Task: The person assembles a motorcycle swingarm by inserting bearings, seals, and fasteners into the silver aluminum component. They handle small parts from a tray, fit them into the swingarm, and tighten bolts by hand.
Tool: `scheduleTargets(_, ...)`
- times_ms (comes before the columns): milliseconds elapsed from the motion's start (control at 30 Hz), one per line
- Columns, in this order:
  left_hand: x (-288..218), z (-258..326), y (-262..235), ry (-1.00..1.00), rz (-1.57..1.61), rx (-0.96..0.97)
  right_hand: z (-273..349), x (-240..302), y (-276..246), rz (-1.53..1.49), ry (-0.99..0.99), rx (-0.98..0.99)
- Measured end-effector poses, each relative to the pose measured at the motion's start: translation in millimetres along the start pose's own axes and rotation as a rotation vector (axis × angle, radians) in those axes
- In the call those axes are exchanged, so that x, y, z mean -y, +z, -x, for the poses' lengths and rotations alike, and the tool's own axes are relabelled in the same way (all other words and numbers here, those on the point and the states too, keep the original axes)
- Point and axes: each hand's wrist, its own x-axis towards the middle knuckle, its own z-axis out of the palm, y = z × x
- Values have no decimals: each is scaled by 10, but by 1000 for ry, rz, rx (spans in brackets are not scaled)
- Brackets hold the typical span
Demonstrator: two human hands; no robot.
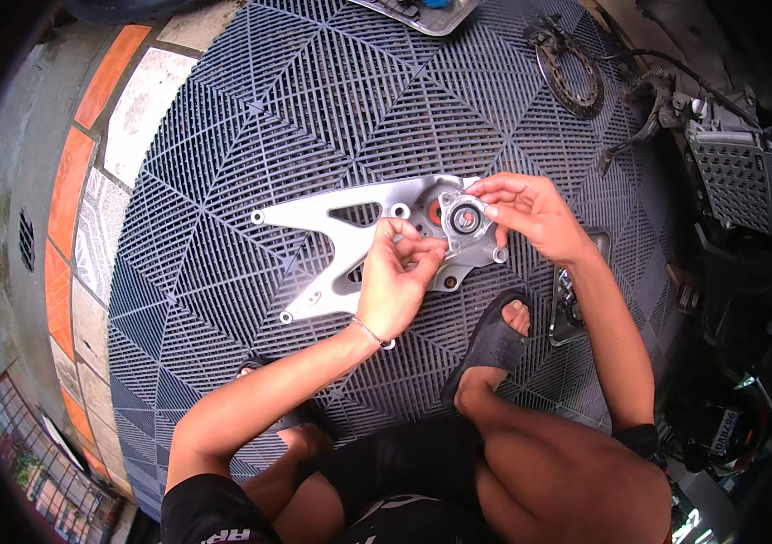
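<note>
A silver metal bearing housing (pixel 467 220), with rounded lobes and a dark ring round its centre hole, is held above a larger silver frame-like bracket (pixel 313 208). My right hand (pixel 531 213) grips its right edge between thumb and fingers. My left hand (pixel 397 276) is closed, with its pinched fingertips at the housing's lower left edge; whether they hold anything else is hidden. Below lies the bracket, flat on the floor, its two long arms pointing left. A red ring (pixel 435 214) shows in the bracket's recess, partly behind the housing.
Dark slatted floor tiles (pixel 223 163) surround the work. A brake disc (pixel 576 77) with a cable lies at the far right. One metal tray (pixel 445 29) stands at the far edge, another (pixel 560 337) beside my right forearm. Motorcycle parts (pixel 739 172) line the right side. My sandalled foot (pixel 490 344) is near the bracket.
</note>
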Motion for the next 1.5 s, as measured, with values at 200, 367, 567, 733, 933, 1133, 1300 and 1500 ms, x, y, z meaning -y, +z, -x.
scheduleTargets(200,89,91,-102,-48,-320,43,-233,-89,-94,156,32,9)
scheduleTargets(367,77,77,-99,-46,-249,44,-202,-73,-71,111,54,28)
scheduleTargets(567,43,13,-67,-50,49,64,-78,-15,-51,52,40,72)
scheduleTargets(733,-43,-4,-2,-31,212,88,-5,45,3,13,28,90)
scheduleTargets(933,-90,-15,-3,-33,212,93,70,95,45,25,-27,74)
scheduleTargets(1133,-156,-25,9,-63,247,116,129,141,59,21,-34,50)
scheduleTargets(1300,-191,-23,35,-79,270,156,189,201,97,-15,-30,12)
scheduleTargets(1500,-233,-20,34,-80,237,204,229,159,55,-40,-40,0)
